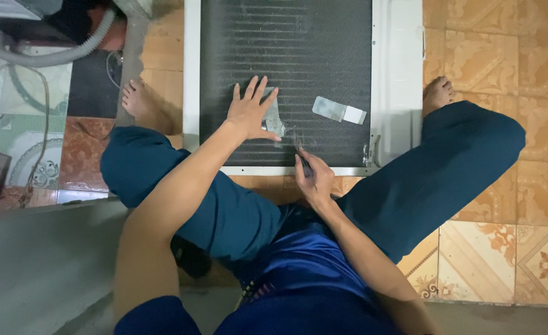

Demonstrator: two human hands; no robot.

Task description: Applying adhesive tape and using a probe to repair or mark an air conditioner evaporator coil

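A white-framed panel (192, 74) with dark, finely ribbed metal fins lies flat on the floor between my legs. My left hand (249, 111) rests palm down on the fins, fingers spread, pressing a small grey metal comb piece (274, 118) under the thumb side. My right hand (313, 180) sits at the panel's near edge, closed around a thin dark tool (303, 162) whose tip touches the fins. A second flat grey-and-white piece (339, 110) lies loose on the fins, right of my left hand.
My bare feet (138, 102) rest on either side of the panel on patterned orange tiles (534, 124). A grey corrugated hose (50, 56) and thin wires lie at the far left. A grey ledge (38, 260) runs along the near left.
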